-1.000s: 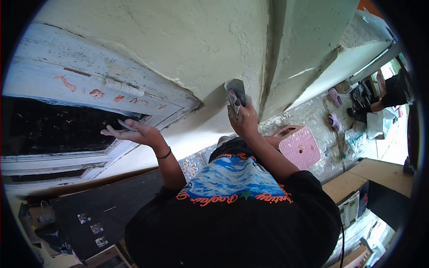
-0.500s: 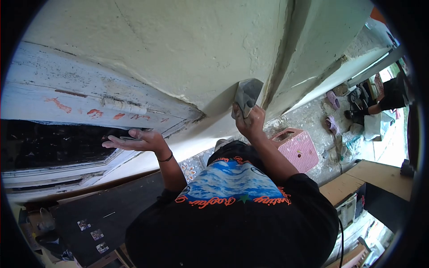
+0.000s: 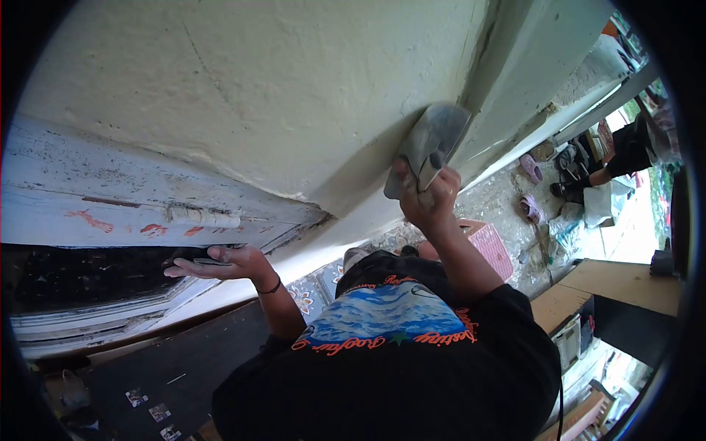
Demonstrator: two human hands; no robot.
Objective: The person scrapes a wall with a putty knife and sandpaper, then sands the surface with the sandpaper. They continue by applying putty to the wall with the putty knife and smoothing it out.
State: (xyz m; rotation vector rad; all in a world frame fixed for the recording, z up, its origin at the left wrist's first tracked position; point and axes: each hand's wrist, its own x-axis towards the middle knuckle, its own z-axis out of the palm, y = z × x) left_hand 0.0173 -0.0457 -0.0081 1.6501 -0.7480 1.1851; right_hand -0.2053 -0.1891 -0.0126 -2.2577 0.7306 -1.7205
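Note:
My right hand (image 3: 432,200) grips the handle of a steel plastering trowel (image 3: 441,132). Its blade lies against or very near the cream wall (image 3: 294,81), beside a vertical ridge on the right; exact contact cannot be told. My left hand (image 3: 235,266) is held palm up, dusted whitish, before a dark window opening (image 3: 88,275). On its stretched fingers, under the thumb, rests a thin grey flat piece (image 3: 209,261), too small to name. Above that hand runs a worn, white-painted frame (image 3: 110,176) with orange-red smears.
A pink plastic stool (image 3: 491,250) stands on the stained floor to my right. Lilac clogs (image 3: 531,209) and plastic bags lie beyond, near another person's leg (image 3: 599,178). A dark tabletop (image 3: 191,360) is at lower left, a brown-topped cabinet (image 3: 625,287) at lower right.
My right hand and the trowel have moved up and to the right along the wall, towards the ridge. The left hand keeps its palm-up pose, slightly lower in view. The view has shifted a little.

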